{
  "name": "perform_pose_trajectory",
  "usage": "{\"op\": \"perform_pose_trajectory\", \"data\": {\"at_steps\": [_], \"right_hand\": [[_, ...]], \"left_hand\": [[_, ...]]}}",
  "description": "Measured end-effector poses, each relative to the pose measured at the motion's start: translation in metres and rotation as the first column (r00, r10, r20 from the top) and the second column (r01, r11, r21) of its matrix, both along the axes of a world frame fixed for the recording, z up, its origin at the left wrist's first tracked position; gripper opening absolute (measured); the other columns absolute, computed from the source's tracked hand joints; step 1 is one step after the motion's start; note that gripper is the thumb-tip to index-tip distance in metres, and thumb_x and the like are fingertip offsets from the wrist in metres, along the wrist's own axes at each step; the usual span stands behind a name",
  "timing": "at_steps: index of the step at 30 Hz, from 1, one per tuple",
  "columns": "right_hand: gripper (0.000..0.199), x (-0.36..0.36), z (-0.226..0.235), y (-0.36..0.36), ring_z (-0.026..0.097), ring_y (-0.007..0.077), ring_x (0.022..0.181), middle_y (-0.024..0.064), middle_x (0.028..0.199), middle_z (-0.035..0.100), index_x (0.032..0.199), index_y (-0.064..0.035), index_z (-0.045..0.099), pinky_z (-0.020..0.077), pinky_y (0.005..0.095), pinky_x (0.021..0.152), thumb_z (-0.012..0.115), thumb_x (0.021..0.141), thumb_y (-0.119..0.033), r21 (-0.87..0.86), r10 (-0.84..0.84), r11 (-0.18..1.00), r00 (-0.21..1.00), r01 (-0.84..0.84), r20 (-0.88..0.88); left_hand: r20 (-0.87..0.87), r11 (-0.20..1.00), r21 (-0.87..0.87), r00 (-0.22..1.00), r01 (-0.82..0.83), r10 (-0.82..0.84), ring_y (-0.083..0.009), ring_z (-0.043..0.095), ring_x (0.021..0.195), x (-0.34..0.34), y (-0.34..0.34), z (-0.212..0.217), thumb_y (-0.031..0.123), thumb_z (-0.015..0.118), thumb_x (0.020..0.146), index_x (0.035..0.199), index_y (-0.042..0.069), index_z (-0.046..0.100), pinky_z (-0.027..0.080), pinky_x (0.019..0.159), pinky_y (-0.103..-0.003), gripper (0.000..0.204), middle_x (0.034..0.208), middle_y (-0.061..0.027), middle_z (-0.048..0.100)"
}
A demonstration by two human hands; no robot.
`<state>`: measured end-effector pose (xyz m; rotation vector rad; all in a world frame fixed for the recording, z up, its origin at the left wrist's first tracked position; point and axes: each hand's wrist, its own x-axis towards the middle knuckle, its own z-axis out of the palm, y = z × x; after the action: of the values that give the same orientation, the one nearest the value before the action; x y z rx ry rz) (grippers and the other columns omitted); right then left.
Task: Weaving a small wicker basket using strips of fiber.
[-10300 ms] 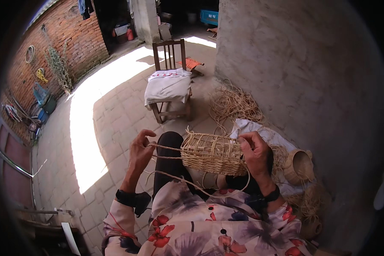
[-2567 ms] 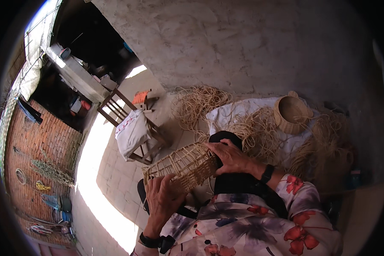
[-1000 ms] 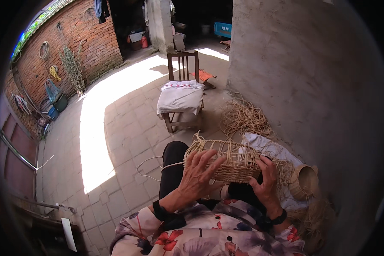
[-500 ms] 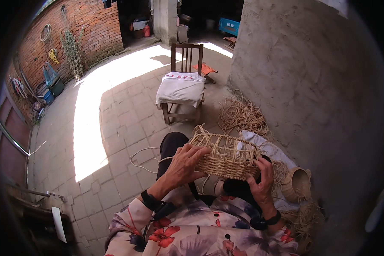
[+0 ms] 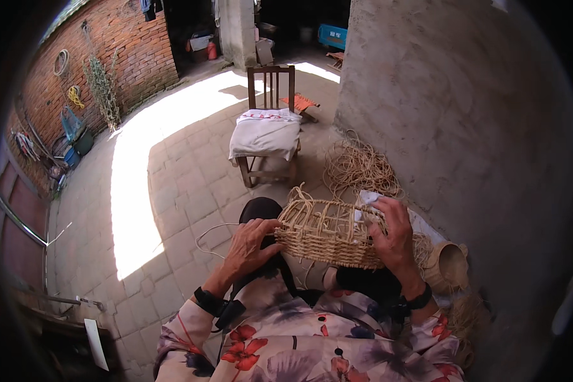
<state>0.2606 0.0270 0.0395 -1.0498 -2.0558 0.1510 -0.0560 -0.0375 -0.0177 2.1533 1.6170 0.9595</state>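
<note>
No packages, labels, signs or screens discernible anywhere in courtyard view.

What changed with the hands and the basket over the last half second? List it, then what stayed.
The left hand slid off the top of the woven basket down to its left end, fingers by the lower rim. The right hand stays gripping the right end. The basket remains on the lap; chair and straw coil unmoved.
</note>
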Motion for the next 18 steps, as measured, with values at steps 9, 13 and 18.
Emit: {"op": "perform_pose_trajectory", "data": {"at_steps": [9,13,18], "right_hand": [[0.041,-0.076,-0.006,0.047,0.064,0.0391,0.072,0.0188,0.072,0.065,0.095,0.0035,0.066,0.05,0.0472,0.07,0.059,0.09,-0.037,-0.489,0.151,0.868,0.984,-0.087,0.093],[0.034,-0.035,-0.021,0.056,0.055,0.0095,0.058,-0.0006,0.064,0.059,0.081,-0.0046,0.067,0.0426,0.0269,0.054,0.062,0.094,-0.036,-0.756,0.197,0.54,0.929,-0.37,-0.314],[0.028,0.009,-0.036,0.06,0.043,0.0,0.054,-0.0096,0.063,0.049,0.082,-0.0097,0.065,0.0328,0.0182,0.049,0.066,0.094,-0.035,-0.783,0.127,0.378,0.866,-0.494,-0.485]], "left_hand": [[-0.013,0.995,-0.006,0.995,0.101,-0.101,-0.0274,0.07,0.093,0.016,-0.012,-0.006,0.01,0.073,0.08,0.115,0.008,0.056,0.052,0.081,-0.039,0.039,0.105,-0.011,0.07],[0.248,0.982,-0.02,0.953,0.186,-0.175,-0.0306,0.068,0.078,0.037,-0.035,0.004,0.006,0.07,0.08,0.122,0.011,0.055,0.054,0.071,-0.04,0.045,0.095,-0.0111,0.068],[0.031,0.978,-0.052,0.98,0.2,-0.198,-0.0303,0.061,0.103,0.051,-0.042,0.016,0.009,0.077,0.073,0.134,0.013,0.054,0.05,0.087,-0.04,0.066,0.121,-0.0128,0.06]]}}
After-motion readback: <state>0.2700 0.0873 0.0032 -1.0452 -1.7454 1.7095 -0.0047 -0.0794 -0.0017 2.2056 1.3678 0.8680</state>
